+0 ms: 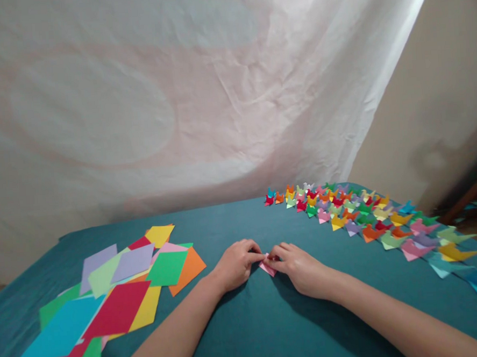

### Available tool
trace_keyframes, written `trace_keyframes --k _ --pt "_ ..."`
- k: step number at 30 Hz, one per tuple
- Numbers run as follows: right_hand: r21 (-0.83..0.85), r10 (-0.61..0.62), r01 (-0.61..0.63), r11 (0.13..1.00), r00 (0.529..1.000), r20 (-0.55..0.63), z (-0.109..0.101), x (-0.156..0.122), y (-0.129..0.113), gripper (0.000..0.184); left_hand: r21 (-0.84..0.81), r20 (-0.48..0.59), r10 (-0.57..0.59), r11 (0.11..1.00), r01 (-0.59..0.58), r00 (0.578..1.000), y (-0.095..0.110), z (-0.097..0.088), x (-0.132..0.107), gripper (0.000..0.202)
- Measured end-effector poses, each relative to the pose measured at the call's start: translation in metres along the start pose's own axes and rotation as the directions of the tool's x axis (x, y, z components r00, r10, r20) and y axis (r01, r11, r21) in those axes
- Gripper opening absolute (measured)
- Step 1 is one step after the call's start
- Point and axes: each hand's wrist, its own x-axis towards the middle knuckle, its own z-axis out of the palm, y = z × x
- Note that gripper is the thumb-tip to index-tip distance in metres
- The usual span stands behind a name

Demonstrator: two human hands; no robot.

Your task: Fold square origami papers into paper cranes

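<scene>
A small folded pink paper piece [267, 266] lies on the teal tablecloth [247, 329] in the middle of the table. My left hand [236, 262] pinches its left side with curled fingers. My right hand [299, 265] pinches its right side, fingertips meeting those of the left hand over the paper. Most of the paper is hidden under the fingers.
A loose spread of coloured paper squares [116, 293] lies at the left. Rows of several small folded paper figures [370, 219] in many colours run along the right side towards the near right edge. A creased white sheet [177, 96] hangs behind the table.
</scene>
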Motion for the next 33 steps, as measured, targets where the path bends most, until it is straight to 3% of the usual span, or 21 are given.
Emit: trace_keyframes --k 9,18,26,33 --pt "-0.122 0.012 -0.002 0.993 0.997 0.076 -0.006 -0.002 -0.011 0.041 0.08 0.031 0.011 0.997 -0.013 0.999 0.003 -0.001 0.001 0.035" --pt "-0.122 0.024 -0.01 0.992 0.994 0.11 -0.012 -0.007 -0.02 0.057 0.179 0.064 0.011 0.984 -0.022 0.998 0.008 -0.007 0.004 0.027" --pt "-0.036 -0.014 0.019 0.999 0.989 0.144 -0.016 -0.012 -0.019 0.07 0.216 0.081 -0.005 0.976 -0.012 0.997 0.011 -0.01 0.005 0.024" --pt "0.094 -0.098 0.081 0.992 0.978 0.182 -0.03 -0.016 -0.011 0.062 0.223 0.077 0.003 0.975 -0.02 0.997 0.01 -0.011 0.005 0.023"
